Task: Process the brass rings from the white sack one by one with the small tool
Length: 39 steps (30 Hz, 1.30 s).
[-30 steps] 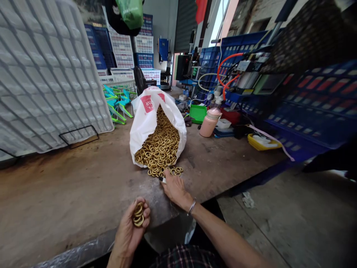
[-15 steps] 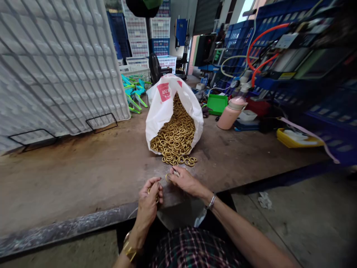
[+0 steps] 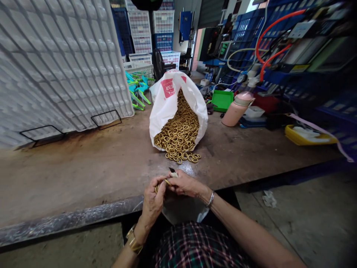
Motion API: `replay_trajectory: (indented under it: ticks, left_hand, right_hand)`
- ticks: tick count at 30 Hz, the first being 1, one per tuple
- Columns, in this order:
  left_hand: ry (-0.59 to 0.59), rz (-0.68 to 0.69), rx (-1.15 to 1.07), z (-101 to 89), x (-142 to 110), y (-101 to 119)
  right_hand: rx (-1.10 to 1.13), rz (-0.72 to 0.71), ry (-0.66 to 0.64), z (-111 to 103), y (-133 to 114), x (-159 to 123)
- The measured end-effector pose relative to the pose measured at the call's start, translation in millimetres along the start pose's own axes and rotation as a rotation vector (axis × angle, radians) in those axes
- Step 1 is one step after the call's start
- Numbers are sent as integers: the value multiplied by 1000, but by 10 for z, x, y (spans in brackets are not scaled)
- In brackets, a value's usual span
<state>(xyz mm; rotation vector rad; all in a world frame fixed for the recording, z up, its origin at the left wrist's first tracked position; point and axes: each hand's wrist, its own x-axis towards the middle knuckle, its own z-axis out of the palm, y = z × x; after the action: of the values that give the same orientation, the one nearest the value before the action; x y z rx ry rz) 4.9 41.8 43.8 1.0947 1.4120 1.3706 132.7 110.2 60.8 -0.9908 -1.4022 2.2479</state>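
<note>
My left hand (image 3: 153, 201) is closed around brass-coloured rings (image 3: 156, 188); how many is hidden by the fingers. My right hand (image 3: 187, 184) grips a small craft knife (image 3: 173, 172), its dark pointed blade sticking up past the fingers. Its fingertips also pinch a single ring (image 3: 167, 182), which meets the left fingertips. Both hands are together above the table's front edge. Just beyond them lies a heap of loose rings (image 3: 184, 156), spilling from the mouth of a white plastic bag (image 3: 163, 108) full of the same rings.
White ribbed panels (image 3: 67, 67) stand on the table (image 3: 83, 167) at the left, with black wire stands (image 3: 106, 119) by their base. To the right are a pink bottle (image 3: 235, 111), a green tray (image 3: 222, 100) and a yellow tray (image 3: 299, 137). Stacked crates (image 3: 139, 24) fill the back.
My right hand has carried its ring left to my left hand, and the hands now meet. The knife blade shows more plainly. The whole view has shifted slightly.
</note>
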Motion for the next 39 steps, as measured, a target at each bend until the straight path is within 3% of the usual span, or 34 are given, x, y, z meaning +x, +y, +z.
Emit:
replay_trajectory:
  ticks: [5,8,12,15,18,21,28,39]
  left_hand:
    - [115,66,100,-14,11,25]
    - [165,85,107,-4,22,45]
    - [110,81,115,17,22,42]
    - [18,-33,55,28,12,55]
    - [-77,-201,-43,31,6,86]
    - [-149,-282,-165,28,11,105]
    - [-189,-331,-340,28,28,92]
    - [-178,-303,-333,19,13,55]
  right_hand:
    - [7,-29,120,21,14,10]
    - [-129,-104,202,24,16,4]
    - [-435,-207,333,48,-18,7]
    - [-558,-223,388,65,-48,24]
    - [-601,-228,393,67,-57,37]
    - [-599,-227,369,58,-56,37]
    - [-570,-250,323,27,-55,39]
    - [-530,-276,308,30,-27,65]
